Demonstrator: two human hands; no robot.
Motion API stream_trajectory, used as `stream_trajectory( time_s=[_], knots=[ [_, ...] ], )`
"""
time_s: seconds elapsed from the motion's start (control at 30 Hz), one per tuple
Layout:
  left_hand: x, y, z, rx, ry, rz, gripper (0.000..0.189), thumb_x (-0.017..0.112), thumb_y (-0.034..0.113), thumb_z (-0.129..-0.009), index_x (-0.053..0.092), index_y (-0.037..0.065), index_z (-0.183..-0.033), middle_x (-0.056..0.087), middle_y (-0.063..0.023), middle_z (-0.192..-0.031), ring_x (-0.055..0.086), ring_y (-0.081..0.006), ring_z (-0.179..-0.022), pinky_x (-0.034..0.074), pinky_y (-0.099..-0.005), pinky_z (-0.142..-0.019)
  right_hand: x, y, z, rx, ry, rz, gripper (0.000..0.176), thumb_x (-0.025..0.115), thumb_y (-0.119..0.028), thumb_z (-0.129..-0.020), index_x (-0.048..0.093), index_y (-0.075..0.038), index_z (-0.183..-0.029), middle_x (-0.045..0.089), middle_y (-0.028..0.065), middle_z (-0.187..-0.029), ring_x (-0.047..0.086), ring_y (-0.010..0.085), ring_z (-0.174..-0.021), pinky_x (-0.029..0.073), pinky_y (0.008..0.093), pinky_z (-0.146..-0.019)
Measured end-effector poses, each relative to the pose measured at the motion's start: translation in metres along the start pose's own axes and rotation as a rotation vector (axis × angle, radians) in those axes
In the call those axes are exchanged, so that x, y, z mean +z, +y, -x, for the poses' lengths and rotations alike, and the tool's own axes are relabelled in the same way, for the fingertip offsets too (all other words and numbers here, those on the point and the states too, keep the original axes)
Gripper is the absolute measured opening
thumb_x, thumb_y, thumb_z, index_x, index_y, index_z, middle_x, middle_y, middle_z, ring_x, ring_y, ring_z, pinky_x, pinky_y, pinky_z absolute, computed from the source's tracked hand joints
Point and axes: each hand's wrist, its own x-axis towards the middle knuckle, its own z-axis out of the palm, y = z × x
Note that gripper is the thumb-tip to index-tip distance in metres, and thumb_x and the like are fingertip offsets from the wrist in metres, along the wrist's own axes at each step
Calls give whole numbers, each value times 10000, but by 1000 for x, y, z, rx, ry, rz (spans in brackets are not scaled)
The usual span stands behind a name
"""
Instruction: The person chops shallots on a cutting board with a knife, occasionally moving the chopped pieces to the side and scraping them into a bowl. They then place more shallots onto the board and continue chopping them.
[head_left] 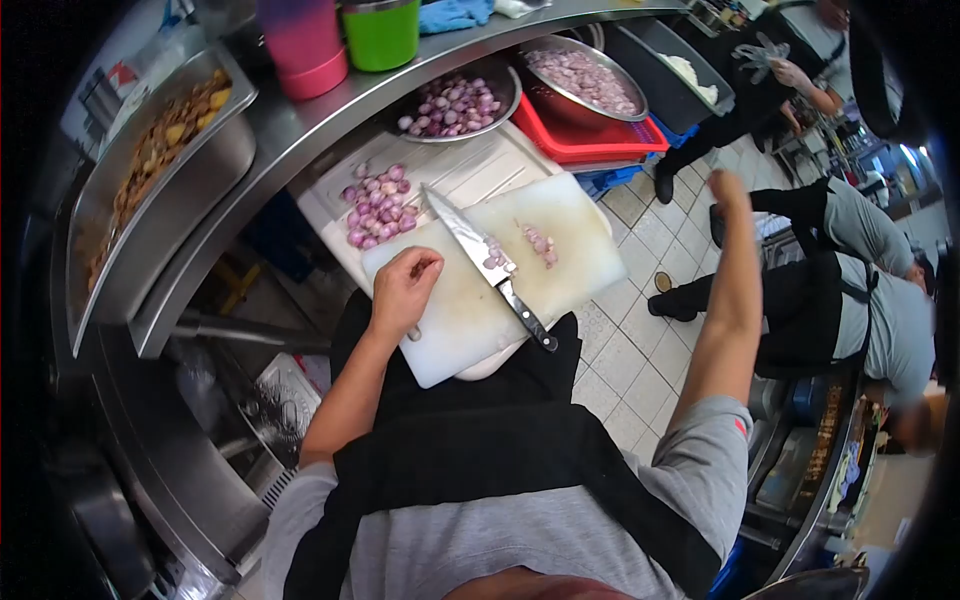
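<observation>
A kitchen knife [465, 240] with a black handle lies flat on the white cutting board [585, 240], a few shallot slices on its blade. More sliced shallot [541, 246] sits on the board just right of it. My left hand [403, 292] is over the board's left side, fingertips pinched together; whatever is between them, if anything, is hidden. Beyond that hand, peeled whole shallots [380, 207] are heaped on a white tray [335, 190]. Away from the board, my right hand [729, 190] is lifted out to the right, its fingers folded, their contents not visible.
Behind the board stand a metal bowl of whole shallots [450, 105], a bowl of chopped shallots [585, 80] and a red basket [560, 145]. A metal counter [300, 125] curves along the left. Co-workers [860, 310] stand at the right.
</observation>
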Motion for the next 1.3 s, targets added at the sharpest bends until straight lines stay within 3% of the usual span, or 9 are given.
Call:
stream_trajectory(
  time_s=[0.13, 0.27, 0.37, 0.53, 0.7, 0.87, 0.97, 1.1, 1.3],
  knots=[
    [2, -5, 0, 12, 24, 23, 78, 680, 50, -879, 672, 1, -938, 637, -70, -782, 574, -126, -666, 469, -272, -624, 172, 51, 117, 67, -52, -83, 452, 421, -379, -1014, 650, -25, -853, 674, 161, -691, 680, 318, -636, 522, 452, -568],
    [-2, 0, 2, 23, -27, -45, 71, 684, 42, -871, 675, -1, -927, 637, -72, -784, 577, -140, -665, 471, -272, -625, 338, 39, 449, 486, -660, -343, 446, 429, -384, -1006, 654, -23, -874, 679, 166, -724, 682, 318, -660, 523, 455, -586],
    [-6, 8, 5, 33, -87, -102, 67, 686, 39, -869, 677, 0, -922, 639, -63, -793, 566, -124, -657, 458, -261, -613, 312, 22, 667, 845, -1007, -533, 443, 435, -388, -1001, 657, -21, -890, 684, 170, -749, 683, 318, -677, 524, 457, -600],
    [-3, 0, 4, -24, -128, 10, 58, 679, 28, -880, 675, -15, -919, 636, -34, -802, 545, -86, -662, 437, -233, -602, 215, 13, 816, 1097, -1209, -605, 440, 446, -395, -991, 662, -19, -916, 691, 177, -790, 686, 318, -707, 526, 460, -622],
    [-1, -3, 5, -58, -60, 79, 67, 673, 27, -892, 680, -25, -933, 640, -23, -817, 538, -67, -673, 432, -215, -605, 247, 54, 757, 1098, -1128, -573, 441, 456, -401, -982, 667, -16, -943, 698, 184, -831, 688, 318, -736, 527, 463, -644],
    [1, -8, 6, -63, -69, 35, 73, 674, 30, -891, 679, -28, -934, 647, -35, -824, 554, -73, -683, 455, -226, -626, 363, 84, 343, 558, -439, -318, 445, 467, -408, -972, 672, -14, -969, 705, 190, -872, 691, 318, -766, 529, 467, -667],
    [1, -9, 4, -19, -83, 19, 79, 674, 29, -890, 676, -32, -938, 651, -50, -821, 570, -82, -687, 472, -240, -638, 202, 12, 48, 168, 285, -271, 448, 473, -412, -967, 675, -12, -985, 709, 194, -896, 692, 318, -783, 530, 469, -680],
    [1, -6, 5, -24, -59, 13, 78, 674, 33, -888, 675, -30, -934, 650, -51, -814, 573, -86, -673, 472, -246, -630, -195, -86, -113, -363, 499, 60, 324, 516, -304, -965, 648, -13, -1018, 677, 148, -871, 650, 292, -695, 505, 438, -592],
    [-1, 6, 6, -7, -69, -79, 78, 677, 47, -883, 681, -19, -925, 649, -54, -806, 576, -102, -657, 469, -249, -617, -514, 30, 192, -243, 1005, 377, 330, 529, -299, -960, 643, -12, -1076, 638, 145, -1068, 613, 286, -907, 483, 419, -776]
  ],
)
